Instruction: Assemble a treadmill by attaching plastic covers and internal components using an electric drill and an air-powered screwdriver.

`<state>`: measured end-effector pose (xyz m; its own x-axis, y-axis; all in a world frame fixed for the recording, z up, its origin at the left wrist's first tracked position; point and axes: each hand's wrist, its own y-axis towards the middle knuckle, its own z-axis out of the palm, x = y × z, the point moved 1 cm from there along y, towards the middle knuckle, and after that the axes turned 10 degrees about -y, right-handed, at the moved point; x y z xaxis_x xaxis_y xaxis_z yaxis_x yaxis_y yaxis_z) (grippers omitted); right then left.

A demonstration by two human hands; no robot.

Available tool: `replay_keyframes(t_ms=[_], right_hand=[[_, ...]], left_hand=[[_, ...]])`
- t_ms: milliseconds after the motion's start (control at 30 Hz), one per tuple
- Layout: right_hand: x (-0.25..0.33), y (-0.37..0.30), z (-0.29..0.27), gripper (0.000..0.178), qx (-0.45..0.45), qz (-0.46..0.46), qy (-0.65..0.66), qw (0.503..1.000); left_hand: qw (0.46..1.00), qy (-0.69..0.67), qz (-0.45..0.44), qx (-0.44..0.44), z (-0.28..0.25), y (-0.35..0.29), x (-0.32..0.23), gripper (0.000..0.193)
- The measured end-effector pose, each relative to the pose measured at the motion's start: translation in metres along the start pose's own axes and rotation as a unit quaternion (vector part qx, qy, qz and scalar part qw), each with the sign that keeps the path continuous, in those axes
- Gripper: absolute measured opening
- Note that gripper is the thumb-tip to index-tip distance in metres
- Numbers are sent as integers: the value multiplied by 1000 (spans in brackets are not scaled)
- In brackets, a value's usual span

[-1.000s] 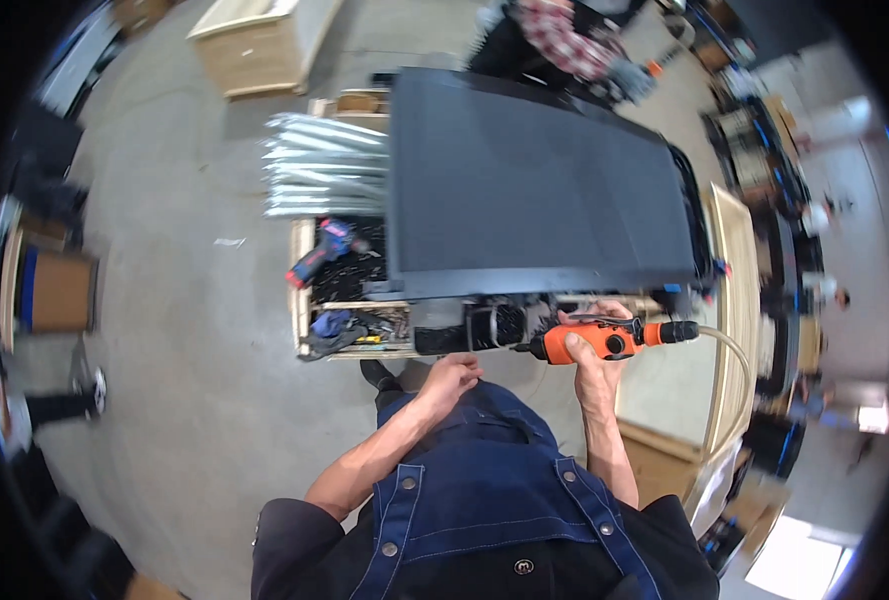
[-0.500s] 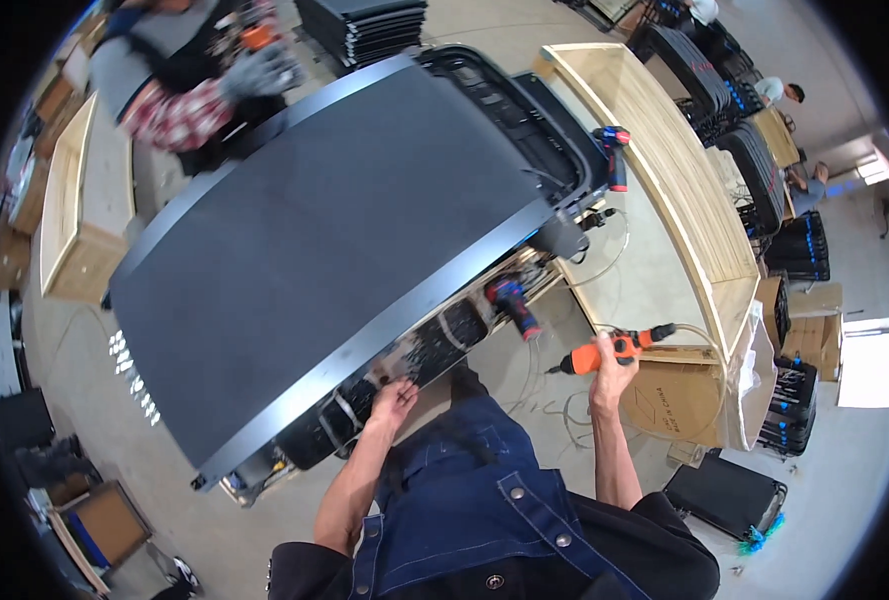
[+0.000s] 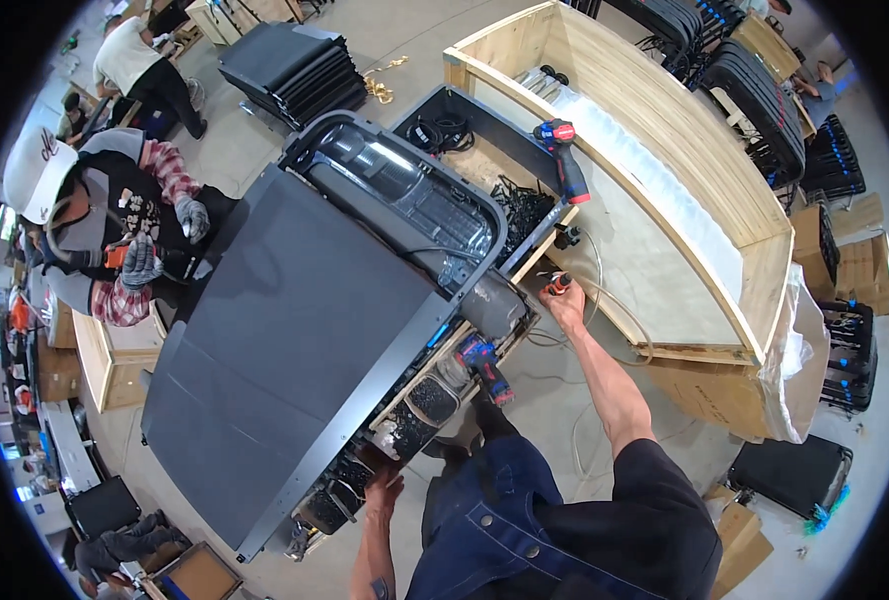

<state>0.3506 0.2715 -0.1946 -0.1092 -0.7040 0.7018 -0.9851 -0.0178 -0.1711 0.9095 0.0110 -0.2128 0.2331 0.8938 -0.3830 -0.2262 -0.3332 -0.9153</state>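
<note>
My right hand is wrapped round an orange power screwdriver, seen nearly end-on beside the bench corner. A pale hose runs close by it. My left hand is at the row of dark parts bins along the near side of the bench. Its fingers are bunched and partly in shadow; anything in them is too small to make out. Between my hands hangs a blue and black cordless drill. The large dark grey panel with a metal edge strip lies on the bench, beside a black frame.
Across the panel, a gloved co-worker holds an orange tool. A second cordless drill rests by a tray of black parts. A long wooden crate stands to the right, a stack of dark panels behind.
My view has shifted. My right hand moved the orange screwdriver forward to the bench corner, turning it. My left hand moved lower along the bins. The co-worker now leans at the panel's edge.
</note>
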Motion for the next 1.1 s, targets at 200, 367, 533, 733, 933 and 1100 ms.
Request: replay_keyframes(t_ms=[200, 367, 533, 733, 933, 1100], right_hand=[[0, 33, 57, 52, 77, -91, -69, 990], [39, -2, 56, 45, 154, -65, -42, 985], [-47, -12, 16, 40, -7, -14, 248, 969], [55, -81, -132, 36, 418, -37, 149, 895], [140, 110, -247, 36, 196, -102, 274, 936], [114, 344, -200, 37, 224, 31, 417, 880]], left_hand=[[989, -137, -43, -23, -27, -46, 58, 42], [989, -113, -91, -6, -26, -23, 118, 46], [986, -38, -132, 96, 95, 11, 112, 45], [987, 55, 29, 151, 158, -47, 71, 41], [904, 211, 171, 330, 333, -196, -77, 40], [874, 184, 330, 305, 552, -189, -170, 28]])
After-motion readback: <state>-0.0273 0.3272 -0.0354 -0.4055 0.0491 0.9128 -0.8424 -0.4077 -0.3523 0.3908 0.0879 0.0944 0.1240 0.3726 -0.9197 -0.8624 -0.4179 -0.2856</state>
